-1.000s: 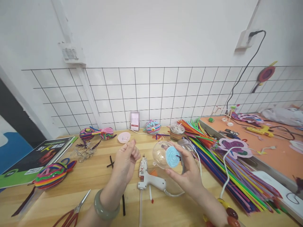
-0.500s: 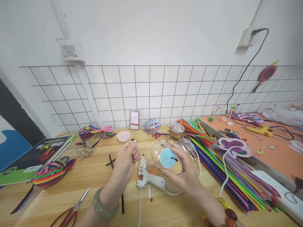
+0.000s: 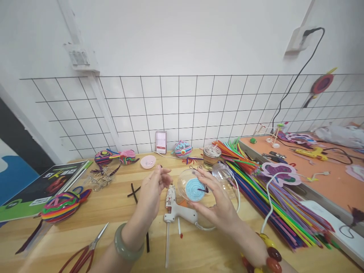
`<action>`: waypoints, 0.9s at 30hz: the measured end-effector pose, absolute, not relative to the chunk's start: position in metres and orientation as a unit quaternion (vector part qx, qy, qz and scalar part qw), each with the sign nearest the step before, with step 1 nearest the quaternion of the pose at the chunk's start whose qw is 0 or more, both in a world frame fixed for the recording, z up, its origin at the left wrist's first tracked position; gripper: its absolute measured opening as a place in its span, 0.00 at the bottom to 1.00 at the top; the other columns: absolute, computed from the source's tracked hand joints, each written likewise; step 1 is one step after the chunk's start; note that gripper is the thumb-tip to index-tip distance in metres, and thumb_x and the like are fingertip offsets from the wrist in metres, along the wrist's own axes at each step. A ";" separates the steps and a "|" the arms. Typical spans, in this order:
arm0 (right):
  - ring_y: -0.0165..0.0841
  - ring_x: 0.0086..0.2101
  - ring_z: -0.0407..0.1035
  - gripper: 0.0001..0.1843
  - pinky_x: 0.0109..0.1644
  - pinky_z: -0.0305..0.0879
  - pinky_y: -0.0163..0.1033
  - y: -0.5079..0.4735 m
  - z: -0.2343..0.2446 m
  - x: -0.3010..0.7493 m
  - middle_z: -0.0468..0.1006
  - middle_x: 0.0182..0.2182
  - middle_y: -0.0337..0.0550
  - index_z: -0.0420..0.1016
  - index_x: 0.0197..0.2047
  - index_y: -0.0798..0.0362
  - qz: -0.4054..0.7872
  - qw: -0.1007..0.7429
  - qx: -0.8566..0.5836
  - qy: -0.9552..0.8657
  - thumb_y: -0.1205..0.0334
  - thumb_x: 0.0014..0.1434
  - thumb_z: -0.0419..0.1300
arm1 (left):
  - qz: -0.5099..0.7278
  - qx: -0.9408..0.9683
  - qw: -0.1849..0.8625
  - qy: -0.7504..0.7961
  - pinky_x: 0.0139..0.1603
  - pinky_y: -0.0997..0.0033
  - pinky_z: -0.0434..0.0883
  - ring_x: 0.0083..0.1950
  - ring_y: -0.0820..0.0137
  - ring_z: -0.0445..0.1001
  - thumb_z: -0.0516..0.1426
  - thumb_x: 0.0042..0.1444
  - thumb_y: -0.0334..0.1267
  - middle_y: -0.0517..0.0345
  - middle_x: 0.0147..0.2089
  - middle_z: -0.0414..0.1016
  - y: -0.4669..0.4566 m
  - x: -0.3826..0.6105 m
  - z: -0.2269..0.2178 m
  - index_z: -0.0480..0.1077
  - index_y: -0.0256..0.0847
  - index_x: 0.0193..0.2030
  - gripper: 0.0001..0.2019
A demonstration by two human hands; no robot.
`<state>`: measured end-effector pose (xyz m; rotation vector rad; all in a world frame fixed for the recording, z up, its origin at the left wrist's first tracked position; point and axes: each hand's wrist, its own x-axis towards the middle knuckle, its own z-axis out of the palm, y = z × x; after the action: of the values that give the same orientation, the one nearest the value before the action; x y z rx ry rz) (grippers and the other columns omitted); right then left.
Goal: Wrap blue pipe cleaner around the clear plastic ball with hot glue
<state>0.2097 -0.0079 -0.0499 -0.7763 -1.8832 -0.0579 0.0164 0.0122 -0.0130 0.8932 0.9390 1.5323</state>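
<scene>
My right hand (image 3: 217, 203) grips a clear plastic ball (image 3: 183, 182) from its right side, thumb below and fingers above. A light blue coil of pipe cleaner (image 3: 195, 189) shows on the ball, with a short dark strand at its right. My left hand (image 3: 153, 187) is raised just left of the ball, apart from it, with thumb and forefinger pinched. A tiny dark bit shows at those fingertips, too small to name. Beneath the hands lies a white hot glue gun (image 3: 182, 213) with a glue stick (image 3: 167, 242) in its rear.
Red-handled scissors (image 3: 85, 252), dark pipe cleaner pieces (image 3: 133, 193) and a yarn-striped ball (image 3: 61, 206) lie at left. A pink dish (image 3: 148, 162), phone (image 3: 161, 142) and clear jar (image 3: 212, 156) stand behind. Many colored pipe cleaners (image 3: 273, 204) and a white cable (image 3: 269, 201) are at right.
The fingers of my left hand have loosened from a tighter curl and the hand has turned somewhat. The ball in my right hand has shifted slightly left.
</scene>
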 end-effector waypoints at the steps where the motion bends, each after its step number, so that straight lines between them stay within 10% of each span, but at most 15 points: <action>1: 0.47 0.59 0.64 0.30 0.57 0.67 0.57 -0.008 -0.050 0.210 0.68 0.59 0.60 0.59 0.61 0.49 -0.022 0.522 -0.322 -0.789 0.59 0.58 0.64 | 0.628 0.395 0.535 0.404 0.34 0.72 0.67 0.34 0.69 0.73 0.61 0.51 0.55 0.51 0.31 0.76 0.011 0.017 -0.013 0.76 0.35 0.37 0.21; 6: 0.47 0.60 0.63 0.30 0.58 0.67 0.57 -0.008 -0.050 0.209 0.66 0.60 0.58 0.59 0.61 0.48 -0.008 0.509 -0.310 -0.803 0.61 0.59 0.64 | 0.519 0.442 0.625 0.381 0.51 0.61 0.68 0.54 0.58 0.73 0.66 0.48 0.45 0.42 0.54 0.74 0.002 0.019 -0.010 0.65 0.44 0.61 0.33; 13: 0.47 0.60 0.62 0.32 0.59 0.66 0.57 -0.008 -0.053 0.211 0.64 0.62 0.58 0.58 0.64 0.46 -0.024 0.476 -0.294 -0.828 0.62 0.59 0.64 | 0.476 0.438 0.672 0.360 0.58 0.57 0.65 0.66 0.55 0.63 0.68 0.46 0.37 0.40 0.61 0.69 -0.003 0.018 -0.008 0.65 0.47 0.61 0.34; 27: 0.46 0.61 0.61 0.30 0.59 0.67 0.56 -0.008 -0.055 0.210 0.66 0.61 0.60 0.58 0.64 0.49 -0.059 0.435 -0.281 -0.853 0.63 0.61 0.62 | 0.462 0.469 0.658 0.366 0.54 0.58 0.66 0.58 0.55 0.70 0.67 0.44 0.34 0.41 0.59 0.70 -0.004 0.018 -0.005 0.65 0.44 0.60 0.34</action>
<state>0.2095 -0.0076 -0.0548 -0.7007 -2.1245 -0.1466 0.0175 -0.0044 -0.0051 1.0612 0.8283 1.0457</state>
